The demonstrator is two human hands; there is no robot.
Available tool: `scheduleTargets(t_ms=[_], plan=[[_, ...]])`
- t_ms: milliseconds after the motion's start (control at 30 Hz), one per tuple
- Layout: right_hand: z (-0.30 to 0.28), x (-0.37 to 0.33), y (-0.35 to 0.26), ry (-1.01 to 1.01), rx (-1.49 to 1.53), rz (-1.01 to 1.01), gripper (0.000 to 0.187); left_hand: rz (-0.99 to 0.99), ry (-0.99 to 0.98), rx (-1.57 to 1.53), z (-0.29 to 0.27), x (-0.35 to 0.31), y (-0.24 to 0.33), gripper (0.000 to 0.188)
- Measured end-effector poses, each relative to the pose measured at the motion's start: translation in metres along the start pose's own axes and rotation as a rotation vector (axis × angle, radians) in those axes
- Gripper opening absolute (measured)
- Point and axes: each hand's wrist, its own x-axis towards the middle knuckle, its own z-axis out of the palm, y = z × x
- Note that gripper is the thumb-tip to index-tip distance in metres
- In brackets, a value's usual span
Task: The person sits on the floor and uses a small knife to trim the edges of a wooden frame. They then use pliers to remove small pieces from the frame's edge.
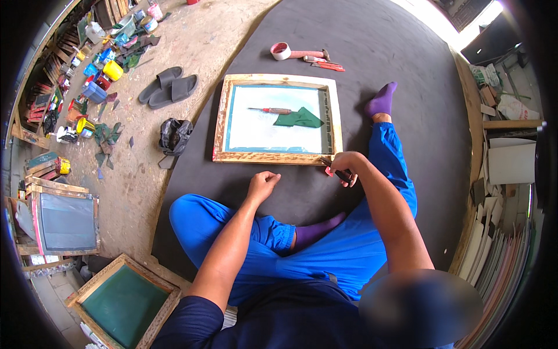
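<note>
The frame (pixel 273 157) sits at twelve o'clock, likely light and stiff, its mesh (pixel 250 131) fragile; best held by the rails (pixel 222 119). Right hand (pixel 347 166), at its five o'clock, grips pliers (pixel 343 175); left hand (pixel 264 185), at six, curls, contents unclear.

Daylight glares white at far right beyond the dark mat (pixel 427 116), as fisheye edges bow into black and a near-right patch blurs.

Dark slippers (pixel 183 91) lie on the stained floor (pixel 131 195) near a crumpled black bag (pixel 175 136).
</note>
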Motion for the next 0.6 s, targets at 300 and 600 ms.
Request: scheduleTargets(t_ms=[300,600], plan=[[-0.015,0.012,-0.020,-0.076,-0.078,0.188,0.059,-0.001,-0.027,-0.007,0.005,0.009,-0.005,0.039],[0.014,-0.001,-0.012,0.126,-0.061,-0.052,0.035,0.076,-0.027,0.012,0.014,0.013,-0.005,0.035]])
